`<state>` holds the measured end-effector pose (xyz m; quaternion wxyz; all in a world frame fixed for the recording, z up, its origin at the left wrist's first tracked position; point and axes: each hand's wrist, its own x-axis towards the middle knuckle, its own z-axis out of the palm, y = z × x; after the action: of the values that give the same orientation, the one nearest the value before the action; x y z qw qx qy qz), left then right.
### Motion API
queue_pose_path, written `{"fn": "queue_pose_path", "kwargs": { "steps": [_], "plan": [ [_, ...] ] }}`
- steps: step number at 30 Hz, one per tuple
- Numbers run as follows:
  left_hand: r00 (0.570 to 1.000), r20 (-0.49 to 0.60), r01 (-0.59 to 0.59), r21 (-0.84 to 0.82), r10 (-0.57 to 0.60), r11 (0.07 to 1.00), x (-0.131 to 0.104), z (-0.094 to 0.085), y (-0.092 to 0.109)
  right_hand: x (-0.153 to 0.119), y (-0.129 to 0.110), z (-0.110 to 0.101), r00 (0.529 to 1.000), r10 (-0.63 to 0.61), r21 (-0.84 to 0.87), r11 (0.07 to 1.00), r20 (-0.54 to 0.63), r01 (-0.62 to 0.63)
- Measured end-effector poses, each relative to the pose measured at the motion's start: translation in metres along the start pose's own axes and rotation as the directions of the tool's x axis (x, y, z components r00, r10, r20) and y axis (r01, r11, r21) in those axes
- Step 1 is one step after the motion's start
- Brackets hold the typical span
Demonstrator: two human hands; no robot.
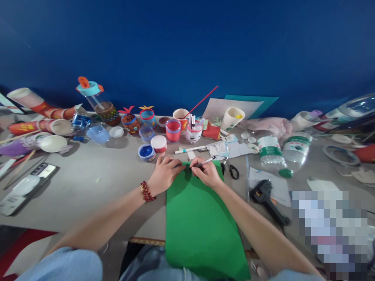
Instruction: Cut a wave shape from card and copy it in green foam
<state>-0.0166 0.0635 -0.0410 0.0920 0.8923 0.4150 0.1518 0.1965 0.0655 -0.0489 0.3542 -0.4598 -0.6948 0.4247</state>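
A long green sheet lies on the grey table and hangs over its front edge. My right hand is closed round a thin pen, its tip at the top part of the sheet. Beside it my left hand rests at the sheet's upper left corner, fingers bent and pressing near a small dark piece. Whether those fingers grip the piece is hidden. A red bead bracelet circles my left wrist. Black-handled scissors lie just right of the sheet.
Paint pots, decorated cups and a white marker stand or lie beyond my hands. On the right are a black glue gun and plastic bottles. A drink bottle and paper cups sit at the left.
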Motion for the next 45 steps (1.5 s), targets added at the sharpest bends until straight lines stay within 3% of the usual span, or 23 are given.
{"fn": "queue_pose_path", "kwargs": {
  "steps": [17, 45],
  "plan": [
    [0.996, -0.007, 0.085, -0.148, -0.087, 0.985, 0.0027, 0.0011, 0.0, 0.0011, 0.0008, 0.0008, 0.999, -0.021, -0.086, 0.996, 0.036, 0.024],
    [0.994, -0.013, 0.103, -0.139, -0.106, 0.985, 0.0047, 0.0013, 0.0009, 0.0031, 0.0006, 0.0002, 0.998, -0.017, -0.128, 0.991, 0.057, 0.024]
  ]
}}
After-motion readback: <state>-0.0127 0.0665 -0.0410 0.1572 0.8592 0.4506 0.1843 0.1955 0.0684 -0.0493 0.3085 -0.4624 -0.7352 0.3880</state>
